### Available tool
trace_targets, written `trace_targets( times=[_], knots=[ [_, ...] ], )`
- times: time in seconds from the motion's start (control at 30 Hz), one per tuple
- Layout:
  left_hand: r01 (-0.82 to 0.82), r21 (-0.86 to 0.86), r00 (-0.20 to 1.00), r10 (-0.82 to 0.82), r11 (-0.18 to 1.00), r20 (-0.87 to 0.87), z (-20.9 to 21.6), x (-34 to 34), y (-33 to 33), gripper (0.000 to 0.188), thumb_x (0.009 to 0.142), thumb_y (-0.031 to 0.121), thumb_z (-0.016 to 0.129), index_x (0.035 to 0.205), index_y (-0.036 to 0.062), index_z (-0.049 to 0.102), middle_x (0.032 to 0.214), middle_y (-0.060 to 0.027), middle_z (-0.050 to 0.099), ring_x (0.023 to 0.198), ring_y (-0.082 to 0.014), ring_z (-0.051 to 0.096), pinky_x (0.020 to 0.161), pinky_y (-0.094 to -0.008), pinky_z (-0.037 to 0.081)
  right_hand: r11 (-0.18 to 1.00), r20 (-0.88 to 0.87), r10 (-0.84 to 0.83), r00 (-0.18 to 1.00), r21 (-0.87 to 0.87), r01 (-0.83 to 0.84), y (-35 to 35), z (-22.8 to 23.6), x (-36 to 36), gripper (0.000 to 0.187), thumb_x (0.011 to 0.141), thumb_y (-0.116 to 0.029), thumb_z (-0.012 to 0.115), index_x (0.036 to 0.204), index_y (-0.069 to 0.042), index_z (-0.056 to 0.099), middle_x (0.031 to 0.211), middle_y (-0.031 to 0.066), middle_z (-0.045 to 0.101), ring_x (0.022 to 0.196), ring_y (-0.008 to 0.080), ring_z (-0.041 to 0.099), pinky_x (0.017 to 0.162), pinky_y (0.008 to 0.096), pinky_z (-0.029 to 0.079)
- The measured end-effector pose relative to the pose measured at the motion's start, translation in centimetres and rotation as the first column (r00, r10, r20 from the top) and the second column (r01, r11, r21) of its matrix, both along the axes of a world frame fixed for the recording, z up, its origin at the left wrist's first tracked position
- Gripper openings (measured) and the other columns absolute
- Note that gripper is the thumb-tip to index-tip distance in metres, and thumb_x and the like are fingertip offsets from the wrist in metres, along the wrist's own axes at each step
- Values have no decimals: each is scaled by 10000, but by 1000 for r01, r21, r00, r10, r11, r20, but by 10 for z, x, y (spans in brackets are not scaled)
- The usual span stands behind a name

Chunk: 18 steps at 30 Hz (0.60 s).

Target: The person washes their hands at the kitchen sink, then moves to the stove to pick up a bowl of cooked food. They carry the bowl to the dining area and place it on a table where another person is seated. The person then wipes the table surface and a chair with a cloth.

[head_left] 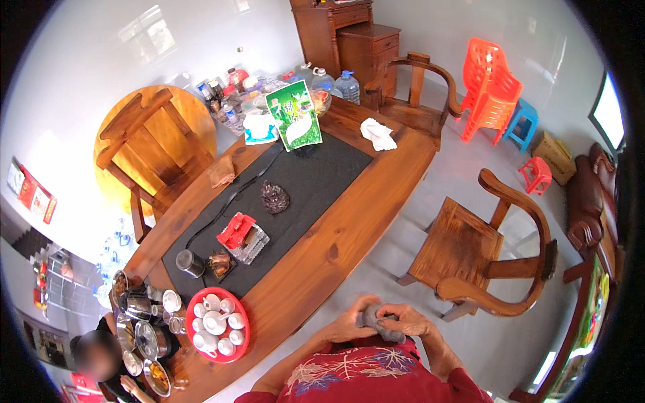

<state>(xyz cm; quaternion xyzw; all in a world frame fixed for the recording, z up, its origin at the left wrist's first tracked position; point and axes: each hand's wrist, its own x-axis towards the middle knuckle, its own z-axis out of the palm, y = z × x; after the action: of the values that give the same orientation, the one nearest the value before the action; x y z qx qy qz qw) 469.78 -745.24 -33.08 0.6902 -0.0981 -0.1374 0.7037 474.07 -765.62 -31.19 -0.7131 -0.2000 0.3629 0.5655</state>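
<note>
In front of my body, off the table's near edge, a bunched grey cloth (381,324) is between my two hands. My left hand (351,324) grips it from the left, fingers curled round it. From the other side my right hand (408,318) pinches the cloth, its fingers bent over the top. The wooden table (329,252) lies beyond my hands to the left. Closest to my left hand on it is a red round tray (245,336) of white teapots and cups.
On the table's black slab (322,168) are a dark carved figure (275,197), a glass box (252,246) with a red packet and a green bag (293,115). A wooden armchair (457,245) stands right. Pots (152,339) and a person (101,359) are at lower left.
</note>
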Motion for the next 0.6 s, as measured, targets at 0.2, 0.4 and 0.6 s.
trace_targets(
  times=[0.2, 0.4, 0.6],
  knots=[
    [196, -171, 887, -249, 966, -390, -15, 52, -48, 503, 807, 288, 633, 1208, 38, 462, 1084, -73, 545, 1030, -161, 491, 892, -293, 377, 861, -485, -226, 845, 305, 406, -72, -11, 56, 172, 805, 30, 533, 967, -16, 569, 893, 41, 609, 806, 103, 558, 729, 237, 446],
    [-93, -8, 898, 80, 996, -432, -37, 48, -60, 417, 850, 400, 514, 969, 8, 590, 812, -42, 547, 791, -124, 497, 740, -290, 405, 447, -606, -528, 595, 398, 801, -109, -20, 95, 165, 835, -181, 535, 935, -50, 543, 878, 87, 612, 793, 184, 596, 699, 336, 509],
    [-498, 20, 807, 472, 867, -354, -37, 76, -31, 336, 919, 296, 400, 741, 44, 533, 509, 19, 352, 449, -75, 337, 479, -273, 397, 163, -704, -587, 399, 380, 910, -161, -29, 118, 376, 811, -243, 559, 1144, -73, 518, 1071, 84, 554, 1013, 246, 537, 865, 408, 456]
  ],
)
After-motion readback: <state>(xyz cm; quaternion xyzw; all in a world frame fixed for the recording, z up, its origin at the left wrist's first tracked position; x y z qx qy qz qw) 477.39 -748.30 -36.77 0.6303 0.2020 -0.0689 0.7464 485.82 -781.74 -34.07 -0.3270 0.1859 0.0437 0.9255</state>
